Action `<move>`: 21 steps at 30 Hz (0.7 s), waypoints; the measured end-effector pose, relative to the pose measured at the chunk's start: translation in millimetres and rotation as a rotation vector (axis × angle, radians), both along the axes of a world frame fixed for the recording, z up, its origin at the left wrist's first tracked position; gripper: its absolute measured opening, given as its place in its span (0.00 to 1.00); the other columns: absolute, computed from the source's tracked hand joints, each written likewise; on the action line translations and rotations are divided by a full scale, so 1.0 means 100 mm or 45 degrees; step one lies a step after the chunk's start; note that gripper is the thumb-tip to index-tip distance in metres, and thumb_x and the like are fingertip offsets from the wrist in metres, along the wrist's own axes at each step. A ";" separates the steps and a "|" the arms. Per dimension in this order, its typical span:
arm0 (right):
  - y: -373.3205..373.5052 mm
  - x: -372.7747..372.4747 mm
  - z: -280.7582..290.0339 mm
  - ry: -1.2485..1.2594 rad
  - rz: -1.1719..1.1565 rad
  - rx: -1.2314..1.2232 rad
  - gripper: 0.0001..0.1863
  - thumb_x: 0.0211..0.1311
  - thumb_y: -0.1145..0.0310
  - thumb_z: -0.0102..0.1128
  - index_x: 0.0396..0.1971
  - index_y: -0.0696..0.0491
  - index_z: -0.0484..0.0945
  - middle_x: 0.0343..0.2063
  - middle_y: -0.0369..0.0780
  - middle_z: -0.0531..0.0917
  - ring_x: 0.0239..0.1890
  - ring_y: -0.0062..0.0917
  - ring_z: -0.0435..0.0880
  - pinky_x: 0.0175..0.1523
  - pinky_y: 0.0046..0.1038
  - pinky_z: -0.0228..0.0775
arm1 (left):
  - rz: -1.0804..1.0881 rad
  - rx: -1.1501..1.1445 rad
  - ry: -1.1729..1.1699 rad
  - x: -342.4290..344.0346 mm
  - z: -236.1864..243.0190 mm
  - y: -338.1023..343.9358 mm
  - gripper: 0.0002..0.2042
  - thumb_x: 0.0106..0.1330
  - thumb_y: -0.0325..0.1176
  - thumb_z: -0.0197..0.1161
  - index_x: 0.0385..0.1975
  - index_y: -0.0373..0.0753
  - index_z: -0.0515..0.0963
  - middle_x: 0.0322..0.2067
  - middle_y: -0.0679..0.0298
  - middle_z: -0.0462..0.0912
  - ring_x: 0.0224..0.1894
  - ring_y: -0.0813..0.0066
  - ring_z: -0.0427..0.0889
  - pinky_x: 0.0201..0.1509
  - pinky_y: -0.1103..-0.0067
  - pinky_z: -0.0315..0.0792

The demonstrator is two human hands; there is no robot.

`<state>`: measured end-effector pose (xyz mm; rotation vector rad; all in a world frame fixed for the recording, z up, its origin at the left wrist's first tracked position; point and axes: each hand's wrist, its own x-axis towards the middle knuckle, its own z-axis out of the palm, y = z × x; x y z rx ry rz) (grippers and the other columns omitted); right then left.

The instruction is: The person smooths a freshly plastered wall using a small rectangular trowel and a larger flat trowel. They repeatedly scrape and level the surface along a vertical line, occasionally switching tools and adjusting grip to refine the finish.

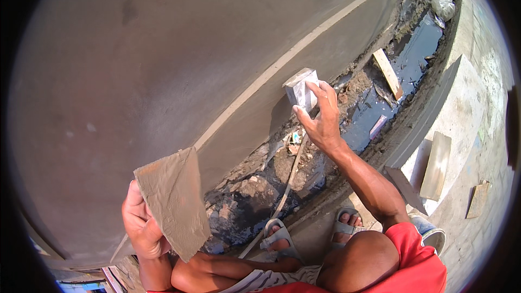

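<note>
Pale block (pixel 300 92): remotely, I'm seeing the right hand (pixel 324 122) gripping it near the lower edge of the grey wall (pixel 125 76), the left hand (pixel 143 229) holding a mortar-smeared board (pixel 175 201); I'd be keeping pressure even.

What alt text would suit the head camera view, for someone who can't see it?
A person's right hand holds a pale block by a smooth grey wall, while the left hand holds a flat, grey-brown board. A wet, littered ditch runs along the wall's foot.

On right-side concrete ground (pixel 461 244), pale block (pixel 459 95), wood scrap (pixel 477 199), partly hidden bucket (pixel 437 233) are seen; short board (pixel 436 165) laid on block.
</note>
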<state>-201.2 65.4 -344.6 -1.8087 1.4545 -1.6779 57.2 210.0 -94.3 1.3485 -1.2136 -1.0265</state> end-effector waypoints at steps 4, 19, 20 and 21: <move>-0.30 -0.13 0.51 -0.290 -0.106 -0.139 0.33 0.51 0.71 0.69 0.59 0.53 0.67 0.53 0.53 0.67 0.56 0.45 0.68 0.58 0.42 0.64 | 0.038 0.008 -0.039 0.02 -0.05 0.00 0.37 0.49 0.38 0.77 0.55 0.26 0.66 0.47 0.54 0.79 0.44 0.71 0.82 0.49 0.77 0.77; -0.74 -0.57 0.48 -0.195 -0.308 -0.213 0.33 0.50 0.69 0.68 0.59 0.49 0.67 0.53 0.52 0.68 0.55 0.47 0.68 0.58 0.43 0.64 | 0.021 -0.087 -0.046 0.01 -0.12 -0.06 0.34 0.52 0.37 0.72 0.54 0.24 0.64 0.42 0.56 0.80 0.37 0.75 0.82 0.40 0.81 0.78; -0.79 -0.54 0.38 -0.067 -0.367 -0.251 0.34 0.50 0.69 0.68 0.59 0.49 0.66 0.54 0.52 0.67 0.55 0.48 0.67 0.58 0.44 0.64 | 0.022 -0.092 -0.037 -0.01 -0.12 -0.07 0.34 0.52 0.37 0.72 0.54 0.24 0.64 0.42 0.56 0.80 0.37 0.75 0.82 0.40 0.81 0.79; -0.76 -0.44 0.18 -0.143 -0.296 -0.223 0.35 0.49 0.69 0.68 0.59 0.49 0.65 0.55 0.53 0.65 0.55 0.50 0.66 0.59 0.44 0.63 | 0.014 -0.085 -0.047 0.00 -0.11 -0.08 0.34 0.52 0.37 0.73 0.54 0.24 0.64 0.42 0.56 0.80 0.37 0.75 0.82 0.40 0.81 0.79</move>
